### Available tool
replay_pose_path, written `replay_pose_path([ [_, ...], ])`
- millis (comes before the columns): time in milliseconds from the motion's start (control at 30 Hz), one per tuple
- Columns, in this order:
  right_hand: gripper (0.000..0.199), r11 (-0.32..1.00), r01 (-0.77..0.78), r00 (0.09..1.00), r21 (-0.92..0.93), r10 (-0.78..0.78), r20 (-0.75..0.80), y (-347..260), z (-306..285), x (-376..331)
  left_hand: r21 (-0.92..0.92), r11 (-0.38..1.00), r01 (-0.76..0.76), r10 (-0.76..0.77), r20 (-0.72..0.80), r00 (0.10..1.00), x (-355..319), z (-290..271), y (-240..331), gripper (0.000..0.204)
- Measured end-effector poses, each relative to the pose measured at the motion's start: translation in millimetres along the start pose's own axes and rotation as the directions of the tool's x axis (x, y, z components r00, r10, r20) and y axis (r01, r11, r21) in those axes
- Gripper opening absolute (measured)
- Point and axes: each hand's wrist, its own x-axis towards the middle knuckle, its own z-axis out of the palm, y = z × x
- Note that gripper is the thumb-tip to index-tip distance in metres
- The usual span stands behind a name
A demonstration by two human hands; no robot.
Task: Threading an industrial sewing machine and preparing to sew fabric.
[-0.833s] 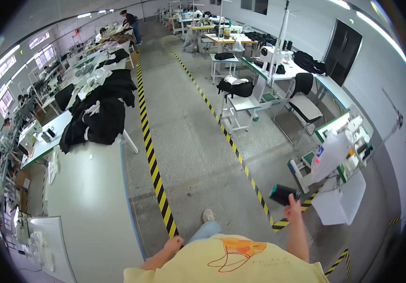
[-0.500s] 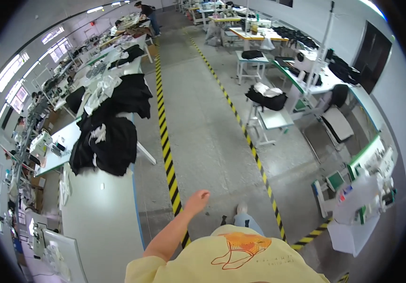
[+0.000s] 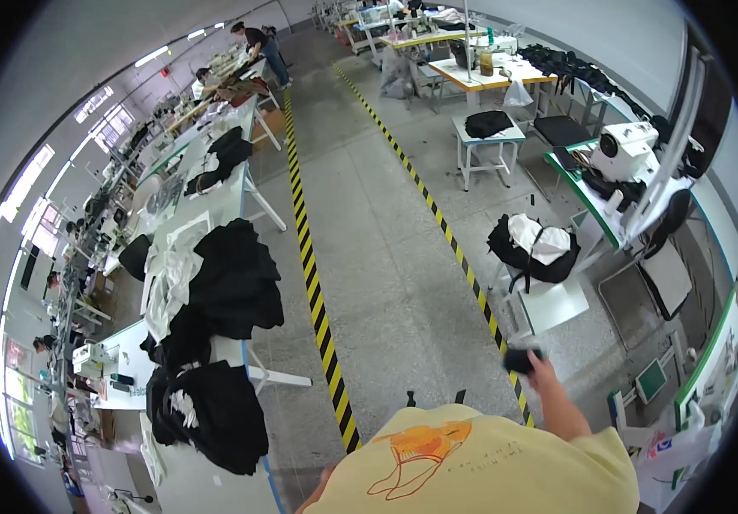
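Gripping a small dark object (image 3: 519,359) in my closed right hand (image 3: 543,370), I carry it above the grey floor (image 3: 386,257) beside the yellow-black stripe (image 3: 463,265); next, I judge, comes a steady walk. Left hand unseen.

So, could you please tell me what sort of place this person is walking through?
Most likely a garment sewing workshop: a sewing machine stands on a green-edged bench at the right, piles of black garments lie on long white tables, and yellow-black floor stripes mark a central aisle.
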Motion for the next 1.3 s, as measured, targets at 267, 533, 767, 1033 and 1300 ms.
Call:
replay_pose_path([
  [267, 0.029, 0.952, -0.171, 0.814, 0.255, -0.009, 0.58, -183.4, 377.1, 152.0, -0.174, 0.985, 0.006, -0.038, -0.18, 0.983, 263.6, -211.7, 21.1, 0.031],
  [533, 0.035, 0.831, -0.476, 0.686, 0.289, 0.145, 0.713, -294.9, 550.7, 203.2, -0.267, 0.941, -0.21, 0.119, -0.319, 0.94, 511.2, -481.2, 326.3, 0.053],
  [767, 0.043, 0.716, -0.686, 0.401, 0.132, 0.22, 0.889, -394.4, 666.5, 324.8, -0.533, 0.461, -0.71, 0.77, -0.158, 0.618, 650.9, -653.8, 540.3, 0.083],
  [1033, 0.046, 0.773, -0.565, 0.391, -0.287, 0.557, 0.733, -568.9, 844.4, 481.2, -0.601, 0.49, -0.631, 0.553, -0.345, 0.759, 798.2, -818.7, 584.5, 0.073],
  [1300, 0.043, 0.545, 0.777, 0.508, -0.316, -0.246, 0.825, -700.4, 1002.6, 645.0, -0.938, 0.213, -0.272, 0.177, -0.237, 0.955, 963.0, -950.9, 596.8, 0.068],
])
